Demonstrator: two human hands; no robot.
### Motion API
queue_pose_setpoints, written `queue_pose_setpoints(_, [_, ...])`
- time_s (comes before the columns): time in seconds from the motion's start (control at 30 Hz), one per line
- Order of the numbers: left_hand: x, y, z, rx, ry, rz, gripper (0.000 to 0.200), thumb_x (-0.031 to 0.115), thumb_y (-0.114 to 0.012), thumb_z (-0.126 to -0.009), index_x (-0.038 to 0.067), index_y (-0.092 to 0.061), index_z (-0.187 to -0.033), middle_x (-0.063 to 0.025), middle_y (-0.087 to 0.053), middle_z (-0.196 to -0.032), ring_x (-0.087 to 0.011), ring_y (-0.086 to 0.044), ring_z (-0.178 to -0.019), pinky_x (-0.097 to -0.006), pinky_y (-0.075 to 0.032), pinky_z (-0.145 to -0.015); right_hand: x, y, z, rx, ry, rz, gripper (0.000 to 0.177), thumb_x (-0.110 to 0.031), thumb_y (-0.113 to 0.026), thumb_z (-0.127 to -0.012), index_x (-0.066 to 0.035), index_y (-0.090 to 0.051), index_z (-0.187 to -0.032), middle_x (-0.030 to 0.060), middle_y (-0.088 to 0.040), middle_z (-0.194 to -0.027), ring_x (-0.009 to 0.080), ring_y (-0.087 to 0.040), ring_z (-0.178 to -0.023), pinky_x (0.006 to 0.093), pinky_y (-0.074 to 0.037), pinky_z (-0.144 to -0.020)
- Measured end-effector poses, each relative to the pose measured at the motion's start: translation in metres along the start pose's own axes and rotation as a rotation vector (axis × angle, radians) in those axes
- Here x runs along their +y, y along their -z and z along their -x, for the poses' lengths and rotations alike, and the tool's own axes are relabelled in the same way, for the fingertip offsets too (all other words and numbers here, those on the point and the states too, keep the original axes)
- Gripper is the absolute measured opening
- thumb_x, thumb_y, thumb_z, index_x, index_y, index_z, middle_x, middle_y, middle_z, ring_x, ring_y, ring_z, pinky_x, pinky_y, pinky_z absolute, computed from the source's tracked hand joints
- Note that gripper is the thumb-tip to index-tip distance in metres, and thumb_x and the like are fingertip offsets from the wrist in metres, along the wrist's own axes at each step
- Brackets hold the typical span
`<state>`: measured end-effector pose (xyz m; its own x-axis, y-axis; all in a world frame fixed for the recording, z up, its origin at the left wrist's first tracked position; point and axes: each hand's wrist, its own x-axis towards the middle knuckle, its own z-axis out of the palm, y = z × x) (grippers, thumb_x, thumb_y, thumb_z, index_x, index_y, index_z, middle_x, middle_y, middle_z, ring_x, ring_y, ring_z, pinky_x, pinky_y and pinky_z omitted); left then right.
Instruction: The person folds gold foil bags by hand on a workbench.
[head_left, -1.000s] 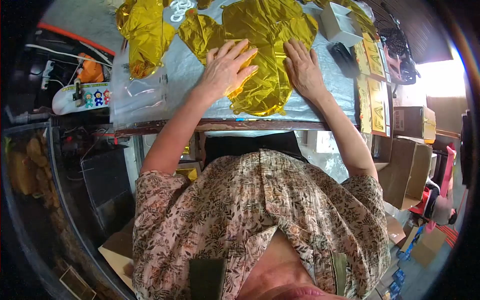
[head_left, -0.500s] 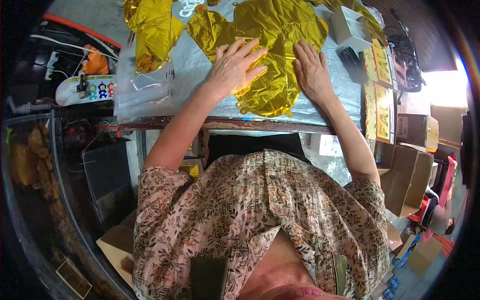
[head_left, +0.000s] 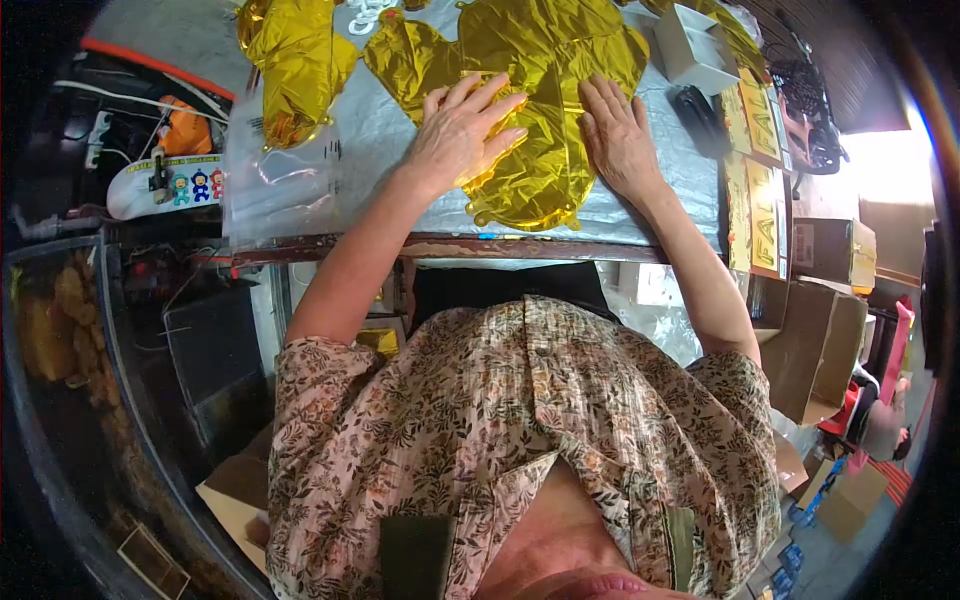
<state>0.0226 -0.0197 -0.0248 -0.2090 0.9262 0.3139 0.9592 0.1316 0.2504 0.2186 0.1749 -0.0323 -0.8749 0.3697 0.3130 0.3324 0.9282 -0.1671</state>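
A shiny gold foil sheet (head_left: 540, 185), shaped with rounded lobes, is spread flat and creased on the table. My left hand (head_left: 465, 135) lies on its left part, palm down with the fingers spread. At the foil's right edge, my right hand (head_left: 622, 145) rests flat with its fingers stretched out, the fingertips touching the foil. Another gold foil piece (head_left: 300, 85) lies crumpled to the left. White rings (head_left: 372, 12) sit at the table's far edge.
A white divided box (head_left: 695, 50) and a dark object (head_left: 697, 108) lie on the right. Yellow printed boxes (head_left: 762, 215) line the table's (head_left: 440, 248) right edge. Cardboard boxes (head_left: 815, 350) stand beyond. Cables and a white power strip (head_left: 150, 190) are at left. A person (head_left: 885, 425) is at far right.
The view has shifted slightly. Both hands stay on the foil in nearly the same places. The person at the far right has moved a little.
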Motion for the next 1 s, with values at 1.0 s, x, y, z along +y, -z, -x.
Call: queue_pose_setpoints(1.0, [0.014,0.024,-0.005,-0.091,0.013,0.041,0.054,0.043,-0.060,-0.100,0.016,-0.056,-0.146,-0.0125,-0.045,-0.158,-0.0381,-0.040,-0.144,-0.0597,-0.029,-0.115,-0.008,0.009,-0.002,0.009,0.009,-0.034,0.048,-0.021,-0.051,-0.104,0.002,-0.047,-0.146,0.0245,-0.048,-0.151,0.0412,-0.043,-0.141,0.0542,-0.030,-0.119])
